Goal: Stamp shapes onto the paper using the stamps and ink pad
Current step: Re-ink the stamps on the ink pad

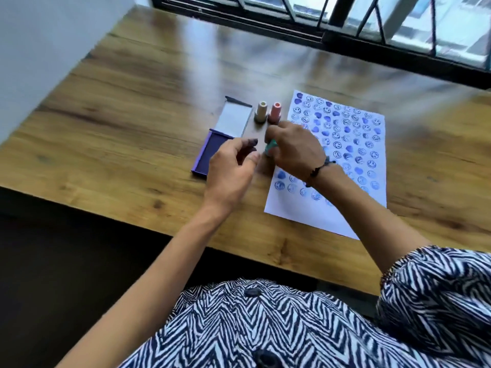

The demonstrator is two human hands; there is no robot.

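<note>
A white paper [297,208] covered with several blue smiley and heart prints lies right of centre on the wooden table. Left of it sits the purple ink pad [212,152] with its lid [235,119] flipped open behind it. A beige stamp [261,111] and a pink stamp [275,112] stand upright between pad and paper. My right hand [292,152] is closed around a teal stamp [270,148], held just left of the paper's edge. My left hand [233,168] hovers over the pad's right side, fingers apart and ink-stained, holding nothing.
The wooden table [119,115] stretches left and back toward a black-framed window [372,30]. Its front edge runs just ahead of my patterned shirt. A dark cord bracelet [318,170] is on my right wrist.
</note>
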